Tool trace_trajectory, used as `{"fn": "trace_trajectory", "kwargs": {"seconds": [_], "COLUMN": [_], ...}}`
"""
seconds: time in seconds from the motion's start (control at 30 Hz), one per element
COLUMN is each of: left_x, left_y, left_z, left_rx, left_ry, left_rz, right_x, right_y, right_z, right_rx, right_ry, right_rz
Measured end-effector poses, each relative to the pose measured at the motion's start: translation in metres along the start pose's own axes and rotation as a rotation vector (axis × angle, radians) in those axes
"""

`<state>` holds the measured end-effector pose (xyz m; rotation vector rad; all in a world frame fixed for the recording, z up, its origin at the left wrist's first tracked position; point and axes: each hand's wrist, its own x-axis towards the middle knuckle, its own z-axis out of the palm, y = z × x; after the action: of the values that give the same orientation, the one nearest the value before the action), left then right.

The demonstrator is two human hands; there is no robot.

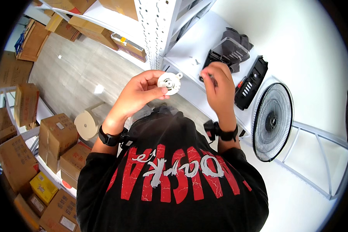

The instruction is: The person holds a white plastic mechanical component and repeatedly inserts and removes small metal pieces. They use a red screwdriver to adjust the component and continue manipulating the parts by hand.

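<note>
My left hand (143, 89) grips a white round plastic part (170, 83) by its edge, with the thumb lying across its face. The part has a raised ring in the middle and a small looped tab at its upper right. To the right of it, apart from it, my right hand (219, 83) hangs over the shelf edge with thumb and fingertips pinched together. What the pinch holds, if anything, is too small to make out. Just beyond the right hand lie a black plastic housing (212, 58) and a clear plastic tray (236, 47), partly covered by the hand.
Small metal screws (197, 61) lie on the white shelf (181, 54). Right of my hand are a slotted black plastic panel (253, 86) and a round fan grille (273, 121). A perforated white upright (152, 34) stands ahead. Cardboard boxes (56, 135) fill shelves at left.
</note>
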<state>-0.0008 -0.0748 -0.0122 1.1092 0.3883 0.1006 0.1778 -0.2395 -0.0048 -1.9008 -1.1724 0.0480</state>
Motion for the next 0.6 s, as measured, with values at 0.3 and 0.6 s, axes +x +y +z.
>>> {"fn": "trace_trajectory", "kwargs": {"seconds": [0.3,0.6], "left_x": [0.006,-0.006], "left_y": [-0.006,-0.009], "left_z": [-0.009,-0.025], "left_rx": [0.072,0.079], "left_ry": [0.057,0.156], "left_rz": [-0.024,-0.054], "right_x": [0.02,-0.008], "right_y": [0.105,0.16], "right_z": [0.021,0.003], "right_rx": [-0.217,-0.358], "right_ry": [-0.111,-0.135], "right_rz": [0.145,0.304]}}
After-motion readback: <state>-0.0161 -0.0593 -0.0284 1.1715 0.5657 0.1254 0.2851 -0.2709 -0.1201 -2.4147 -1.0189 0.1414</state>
